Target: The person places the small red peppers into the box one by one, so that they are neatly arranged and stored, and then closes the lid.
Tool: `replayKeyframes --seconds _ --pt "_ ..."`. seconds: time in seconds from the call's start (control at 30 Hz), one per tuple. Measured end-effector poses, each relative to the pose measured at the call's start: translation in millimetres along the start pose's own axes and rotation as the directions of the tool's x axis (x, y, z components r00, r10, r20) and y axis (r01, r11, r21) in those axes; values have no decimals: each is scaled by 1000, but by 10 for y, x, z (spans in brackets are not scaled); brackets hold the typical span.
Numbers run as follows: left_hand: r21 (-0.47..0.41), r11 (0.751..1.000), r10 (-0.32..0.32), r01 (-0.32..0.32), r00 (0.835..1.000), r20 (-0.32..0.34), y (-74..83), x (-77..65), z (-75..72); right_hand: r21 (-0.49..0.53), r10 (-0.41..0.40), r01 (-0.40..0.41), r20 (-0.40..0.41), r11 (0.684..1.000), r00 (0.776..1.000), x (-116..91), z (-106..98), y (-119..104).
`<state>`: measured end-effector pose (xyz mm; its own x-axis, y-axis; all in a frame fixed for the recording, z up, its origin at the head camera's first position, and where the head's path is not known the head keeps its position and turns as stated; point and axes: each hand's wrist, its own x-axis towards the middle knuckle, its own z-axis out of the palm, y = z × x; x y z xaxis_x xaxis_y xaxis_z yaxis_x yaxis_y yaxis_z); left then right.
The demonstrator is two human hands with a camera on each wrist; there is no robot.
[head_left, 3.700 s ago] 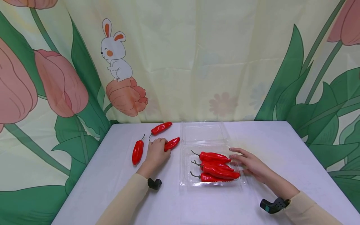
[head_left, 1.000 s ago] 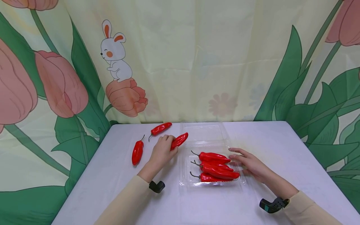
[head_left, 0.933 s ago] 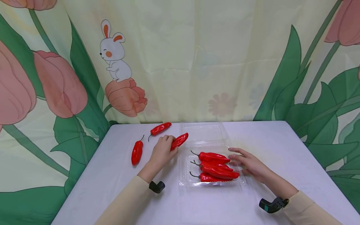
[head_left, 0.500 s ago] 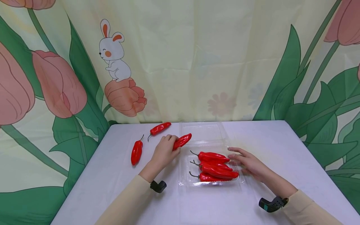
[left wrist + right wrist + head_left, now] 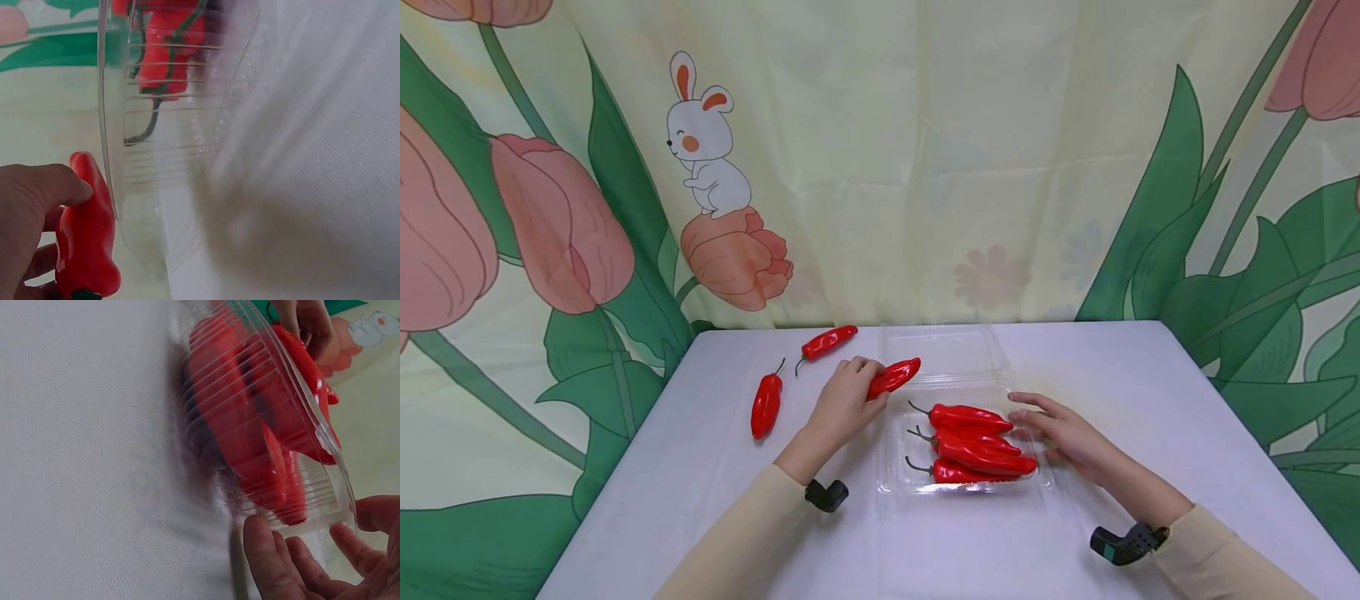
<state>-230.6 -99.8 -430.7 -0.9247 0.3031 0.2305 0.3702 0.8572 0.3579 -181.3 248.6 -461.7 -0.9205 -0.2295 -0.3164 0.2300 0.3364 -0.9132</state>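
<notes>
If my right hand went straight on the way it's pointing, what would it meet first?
Most likely the clear container: your right hand is right at its side, perhaps touching, though depth is hard to judge. The red peppers lie inside, behind that wall.

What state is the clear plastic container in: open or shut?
Open: its lid is folded back behind the base, leaving the peppers inside uncovered.

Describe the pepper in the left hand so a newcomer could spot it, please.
On the white table, find the open clear container. By its left edge, the left hand grips a red pepper. It is the only pepper that a hand holds.
</notes>
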Motion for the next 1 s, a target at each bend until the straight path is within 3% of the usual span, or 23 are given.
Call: replayKeyframes --seconds 1.0 --pt "9 989 146 -147 988 47 287 -3 79 -5 -7 7 5 1000 1000 -14 0 -7"
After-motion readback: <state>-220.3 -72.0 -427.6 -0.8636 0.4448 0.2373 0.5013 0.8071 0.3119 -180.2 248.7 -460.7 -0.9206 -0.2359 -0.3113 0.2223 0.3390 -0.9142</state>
